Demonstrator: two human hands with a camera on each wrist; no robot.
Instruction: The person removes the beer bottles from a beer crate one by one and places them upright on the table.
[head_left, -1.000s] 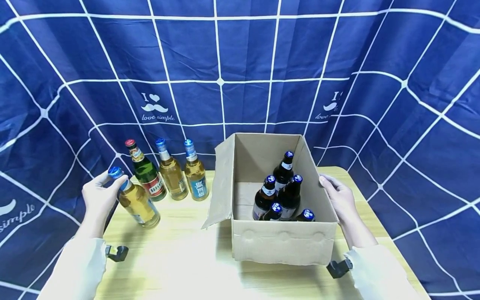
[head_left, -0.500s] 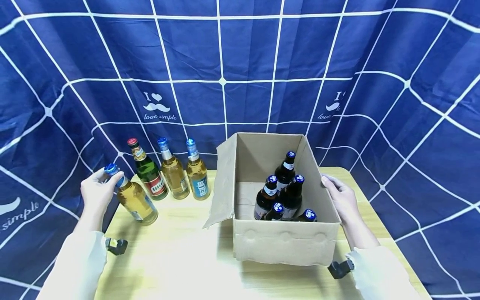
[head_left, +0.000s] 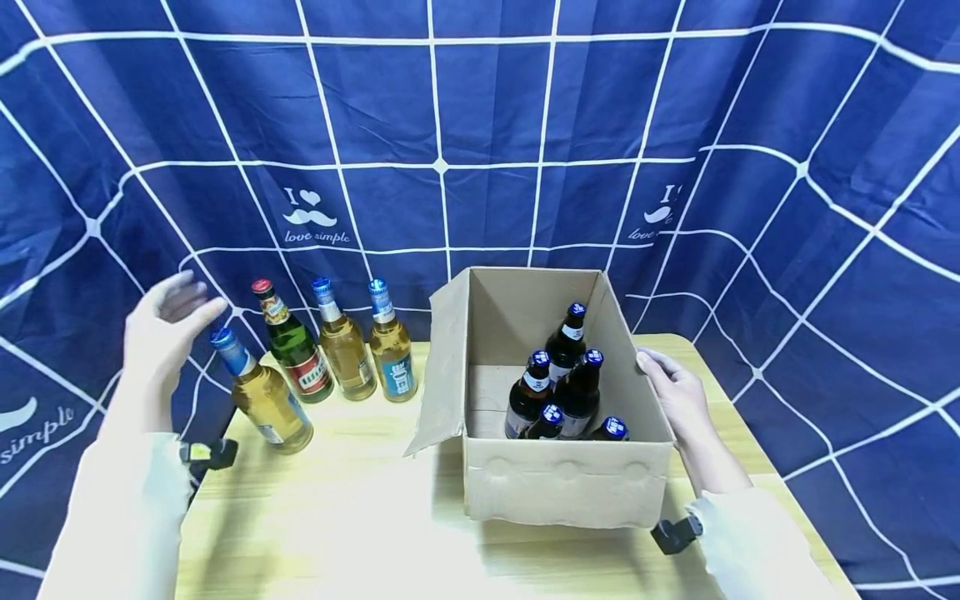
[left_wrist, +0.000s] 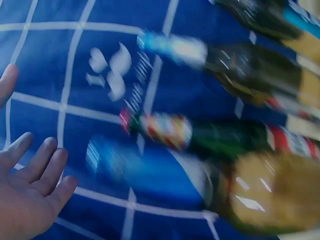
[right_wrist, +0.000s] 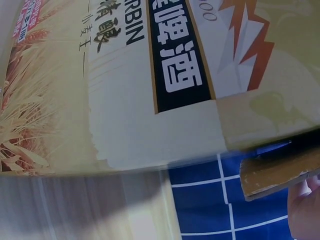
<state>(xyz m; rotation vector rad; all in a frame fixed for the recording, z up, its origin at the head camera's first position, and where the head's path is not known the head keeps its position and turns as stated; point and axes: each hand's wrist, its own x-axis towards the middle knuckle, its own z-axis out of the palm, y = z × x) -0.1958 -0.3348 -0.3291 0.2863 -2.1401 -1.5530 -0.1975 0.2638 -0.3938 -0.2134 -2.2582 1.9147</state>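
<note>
My left hand (head_left: pixel 161 337) is lifted off the near clear-glass bottle (head_left: pixel 270 408) with a blue cap, fingers spread. In the left wrist view, a gap separates the left hand (left_wrist: pixel 32 192) from the blue neck of that bottle (left_wrist: pixel 260 195). Behind it stand a green bottle (head_left: pixel 303 350) with a red cap and two more pale bottles, one (head_left: pixel 348 358) in the middle and one (head_left: pixel 393 358) to the right. With my right hand (head_left: pixel 678 396) I hold the right wall of the cardboard box (head_left: pixel 566 483). Several dark brown bottles (head_left: pixel 577 392) stand inside toward its right side.
A side flap (head_left: pixel 442 367) of the box hangs outward on the left. The pale wooden table (head_left: pixel 360 517) lies beneath everything. A blue curtain (head_left: pixel 495 108) with white grid lines rises behind and on both sides.
My left hand has let go of the near bottle's neck and moved up and left, its fingers opening. The bottle stays in place. My right hand keeps its hold on the box.
</note>
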